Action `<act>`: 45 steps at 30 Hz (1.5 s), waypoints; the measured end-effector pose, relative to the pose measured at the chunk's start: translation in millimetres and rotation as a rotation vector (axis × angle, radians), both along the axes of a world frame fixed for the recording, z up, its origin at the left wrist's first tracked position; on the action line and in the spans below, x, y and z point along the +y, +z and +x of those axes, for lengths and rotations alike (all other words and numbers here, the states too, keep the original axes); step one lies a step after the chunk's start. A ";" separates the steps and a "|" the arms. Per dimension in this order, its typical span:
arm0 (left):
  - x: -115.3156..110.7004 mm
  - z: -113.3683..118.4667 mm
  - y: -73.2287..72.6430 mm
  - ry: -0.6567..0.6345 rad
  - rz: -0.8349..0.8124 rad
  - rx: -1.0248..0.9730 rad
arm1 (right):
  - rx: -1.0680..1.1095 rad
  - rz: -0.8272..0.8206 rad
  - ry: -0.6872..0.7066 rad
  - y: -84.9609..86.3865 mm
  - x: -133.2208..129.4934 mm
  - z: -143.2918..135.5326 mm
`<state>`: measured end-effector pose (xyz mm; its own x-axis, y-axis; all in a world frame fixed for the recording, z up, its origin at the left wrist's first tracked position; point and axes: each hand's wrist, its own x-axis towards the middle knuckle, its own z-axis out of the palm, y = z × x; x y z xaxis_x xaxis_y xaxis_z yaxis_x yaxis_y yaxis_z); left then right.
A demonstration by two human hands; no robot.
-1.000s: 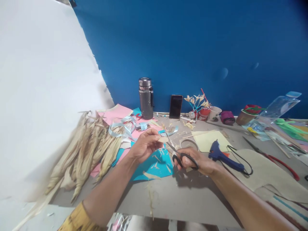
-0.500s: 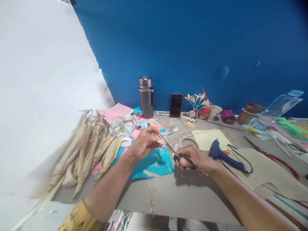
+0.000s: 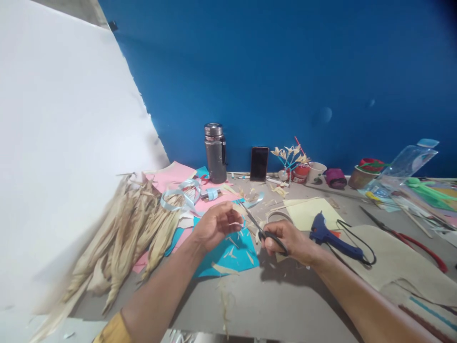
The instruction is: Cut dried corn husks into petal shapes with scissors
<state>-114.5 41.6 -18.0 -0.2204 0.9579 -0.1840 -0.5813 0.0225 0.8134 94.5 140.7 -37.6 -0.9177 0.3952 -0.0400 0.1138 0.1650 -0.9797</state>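
My right hand point(image 3: 282, 240) grips a pair of scissors point(image 3: 268, 234) by the black handles, its thin blades pointing up and left toward my other hand. My left hand point(image 3: 219, 223) has its fingers curled just left of the blade tips; a small pale piece shows at the fingertips, partly hidden. Beneath both hands lies a blue sheet point(image 3: 228, 259) strewn with pale husk scraps. A tape ring point(image 3: 280, 216) rests behind my right hand.
Dried husks point(image 3: 124, 238) are heaped at the left. Along the back stand a flask point(image 3: 215, 155), a phone point(image 3: 259, 163), husk flowers point(image 3: 290, 155) and cups. At the right are a blue glue gun point(image 3: 333, 238), red-handled shears point(image 3: 410, 238) and a plastic bottle point(image 3: 403, 166).
The camera view has tilted up slightly. My left fingers have loosened and moved a little away from the scissor blades, and less of the pale piece shows there.
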 end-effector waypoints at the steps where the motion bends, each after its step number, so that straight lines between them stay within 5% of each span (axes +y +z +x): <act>1: 0.2 1.2 -0.3 0.001 0.001 0.002 | -0.005 -0.005 -0.003 -0.2 -0.3 -0.2; 45: 0.1 -3.6 3.5 0.017 0.142 0.098 | -0.097 0.010 0.011 5.9 -7.1 -0.3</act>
